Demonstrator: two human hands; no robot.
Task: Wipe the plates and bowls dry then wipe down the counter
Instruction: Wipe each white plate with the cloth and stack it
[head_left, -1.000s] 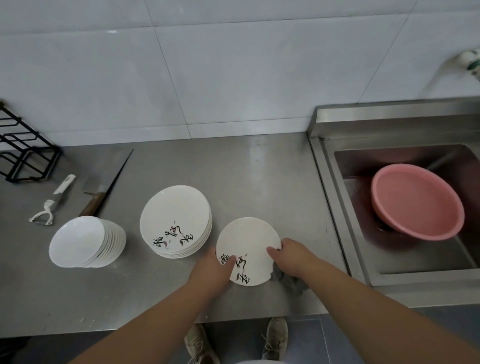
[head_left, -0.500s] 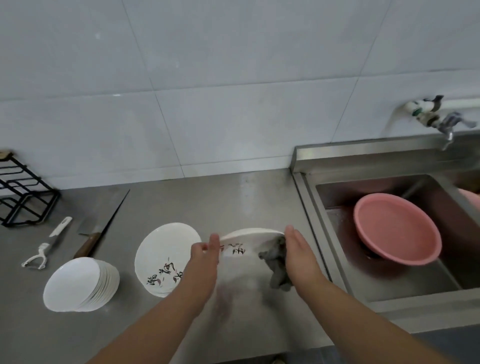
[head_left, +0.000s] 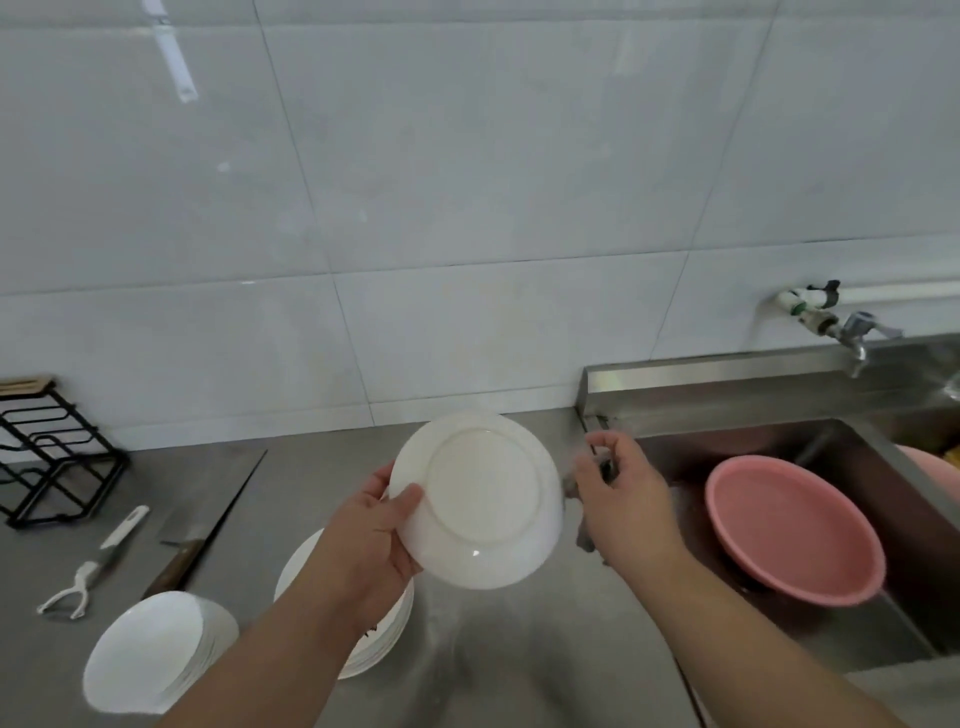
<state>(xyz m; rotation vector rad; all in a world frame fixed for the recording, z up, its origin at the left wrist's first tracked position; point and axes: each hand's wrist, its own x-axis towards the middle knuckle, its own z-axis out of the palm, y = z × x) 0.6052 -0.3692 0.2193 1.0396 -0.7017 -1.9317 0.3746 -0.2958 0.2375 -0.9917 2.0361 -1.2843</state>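
My left hand (head_left: 374, 540) grips a white plate (head_left: 480, 499) by its left rim and holds it up above the steel counter (head_left: 519, 665), its underside turned toward me. My right hand (head_left: 618, 491) is just right of the plate, fingers curled round a grey cloth (head_left: 587, 538) that is mostly hidden behind the hand. Below my left forearm sits a stack of white plates (head_left: 387, 649) with dark lettering, partly covered by the arm. A tilted stack of white bowls (head_left: 156, 652) stands at the front left.
A sink (head_left: 857, 441) at the right holds a pink basin (head_left: 795, 530), with a tap (head_left: 852, 332) above it. A cleaver (head_left: 208, 525), a white peeler (head_left: 93, 566) and a black wire rack (head_left: 52, 452) lie on the counter's left side.
The plate was lifted off the counter and flipped so its underside faces me. My right hand with the cloth came off the plate's rim. The camera tilted upward.
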